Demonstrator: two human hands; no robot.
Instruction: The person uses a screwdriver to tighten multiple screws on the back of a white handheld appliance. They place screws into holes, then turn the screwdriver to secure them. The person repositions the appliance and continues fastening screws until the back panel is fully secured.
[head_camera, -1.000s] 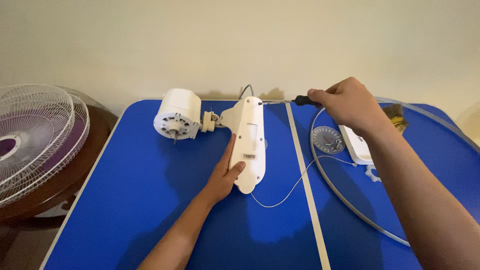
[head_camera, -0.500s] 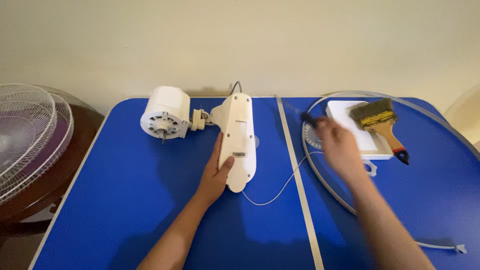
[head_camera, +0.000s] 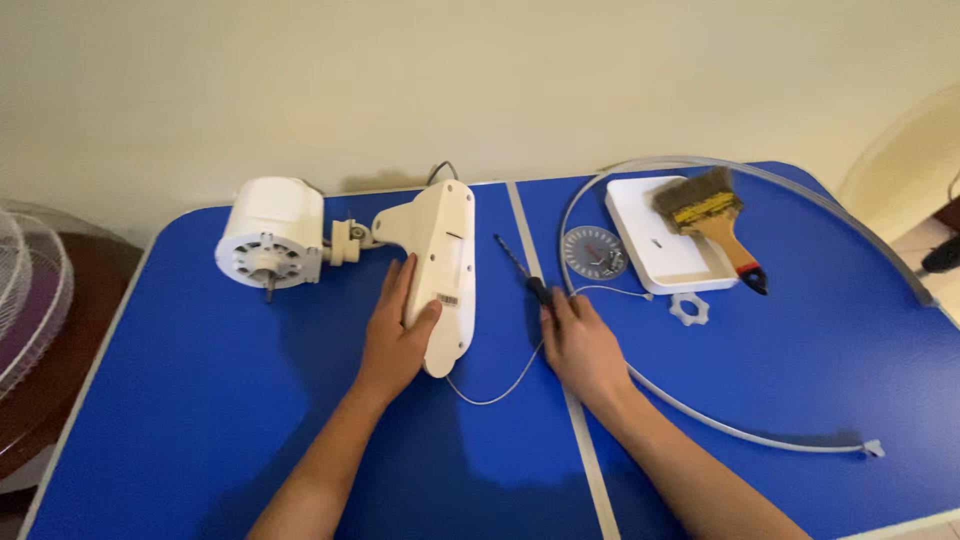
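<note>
1. On the blue table (head_camera: 200, 420): cream fan housing (head_camera: 445, 270) with motor (head_camera: 268, 245) at its 9 o'clock. Looks rigid, top-heavy; hold the flat body.
2. Left hand (head_camera: 398, 335) lies flat, pinning the housing's lower half.
3. Right hand (head_camera: 583, 350) closes fingers on the screwdriver (head_camera: 525, 275) handle, shaft pointing 11 o'clock. Light, slim, probably rolls.

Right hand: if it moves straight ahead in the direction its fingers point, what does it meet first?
The right hand points up and slightly left, fingertips at the screwdriver. That comes first; beyond it probably the table seam, then the wall.
</note>
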